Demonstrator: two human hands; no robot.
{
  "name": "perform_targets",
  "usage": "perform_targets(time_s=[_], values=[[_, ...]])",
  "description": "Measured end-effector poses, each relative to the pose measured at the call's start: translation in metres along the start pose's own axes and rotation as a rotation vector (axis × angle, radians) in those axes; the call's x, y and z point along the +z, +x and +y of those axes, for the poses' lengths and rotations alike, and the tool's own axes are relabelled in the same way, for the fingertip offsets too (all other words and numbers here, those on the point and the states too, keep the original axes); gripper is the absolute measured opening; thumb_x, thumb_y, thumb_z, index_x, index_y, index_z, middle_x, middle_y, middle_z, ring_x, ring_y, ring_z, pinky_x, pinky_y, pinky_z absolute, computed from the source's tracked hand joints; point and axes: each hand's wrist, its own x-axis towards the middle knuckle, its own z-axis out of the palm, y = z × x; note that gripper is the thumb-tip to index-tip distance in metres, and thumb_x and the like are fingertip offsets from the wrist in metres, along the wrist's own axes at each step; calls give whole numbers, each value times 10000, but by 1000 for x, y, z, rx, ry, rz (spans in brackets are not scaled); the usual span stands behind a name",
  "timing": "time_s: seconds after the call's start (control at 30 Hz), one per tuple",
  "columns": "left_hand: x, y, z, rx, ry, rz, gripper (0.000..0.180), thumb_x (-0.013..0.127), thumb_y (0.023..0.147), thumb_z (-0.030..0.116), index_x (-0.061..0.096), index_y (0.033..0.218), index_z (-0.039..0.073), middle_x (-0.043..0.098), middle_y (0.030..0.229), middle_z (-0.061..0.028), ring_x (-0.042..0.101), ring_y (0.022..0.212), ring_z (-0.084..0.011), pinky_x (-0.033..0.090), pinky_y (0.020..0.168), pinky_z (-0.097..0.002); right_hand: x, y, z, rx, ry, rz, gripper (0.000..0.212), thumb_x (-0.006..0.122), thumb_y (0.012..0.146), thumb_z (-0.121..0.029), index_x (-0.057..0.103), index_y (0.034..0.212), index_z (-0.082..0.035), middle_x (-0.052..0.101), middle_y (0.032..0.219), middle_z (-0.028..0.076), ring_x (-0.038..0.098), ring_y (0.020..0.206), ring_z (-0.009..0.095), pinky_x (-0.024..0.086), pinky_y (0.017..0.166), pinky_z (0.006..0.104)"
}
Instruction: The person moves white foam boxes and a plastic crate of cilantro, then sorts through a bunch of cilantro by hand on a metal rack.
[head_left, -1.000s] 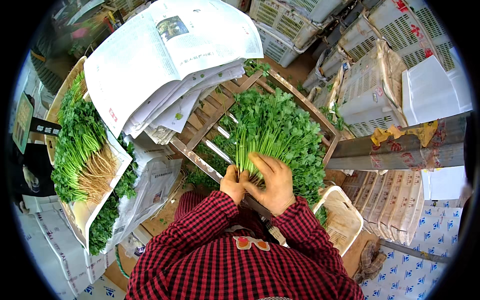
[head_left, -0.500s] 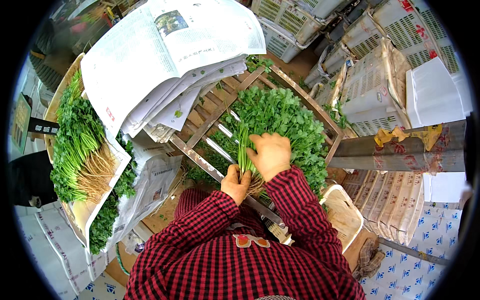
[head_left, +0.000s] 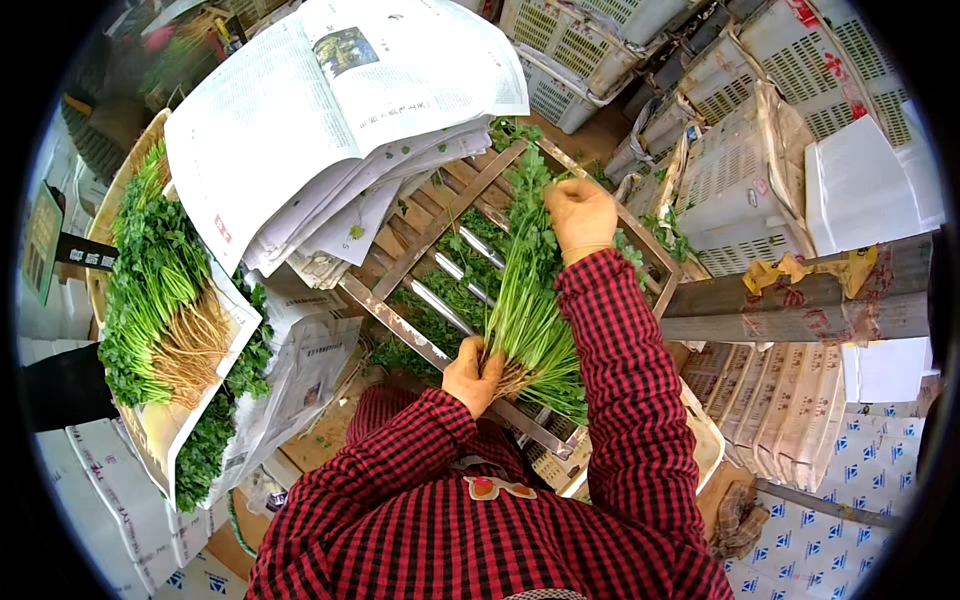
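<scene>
My left hand (head_left: 474,377) pinches the root end of a bunch of coriander (head_left: 527,300) low over the near bar of a slatted metal frame (head_left: 548,437). Pale green stems fan up and to the right from it, and tan roots show beside my fingers. Farther up, my right hand (head_left: 582,217) is closed with its fingers curled, right beside the leafy tops; what lies inside those fingers is hidden. Bright metal bars (head_left: 440,305) cross the frame left of the stems, with loose greens beneath them.
A thick stack of newspapers (head_left: 270,130) covers the frame's far left. More rooted greens (head_left: 165,300) lie on paper in a basket at left. White plastic crates (head_left: 740,190) are piled at the right, by a grey post (head_left: 800,305). A cream basket (head_left: 703,440) stands near my right elbow.
My right hand has moved up and away from the stems to the leaf tops. The leaves that spread at right are now drawn into a narrower column, baring more stems. My left hand stays put.
</scene>
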Motion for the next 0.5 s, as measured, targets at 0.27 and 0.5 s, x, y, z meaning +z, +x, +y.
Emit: perform_targets(time_s=[0.27, 0.5], values=[[4, -4, -12, 89, -5, -8, 406, 678, 983, 334, 555, 1276, 81, 728, 1012, -199, 740, 939, -335, 577, 811, -390, -45, 19, -63, -199, 342, 201, 155, 770, 840, -134, 739, 871, 15, 710, 720, 38, 610, 594, 83, 506, 590, 249], [-1, -10, -17, 137, -34, -59, 421, 688, 988, 315, 553, 1302, 70, 717, 1063, -188, 731, 956, -299, 572, 845, -372, -66, 39, -100, -391, 618, 503, 110, 767, 842, -46, 712, 896, 34, 705, 727, 93, 659, 610, 141, 518, 589, 256]])
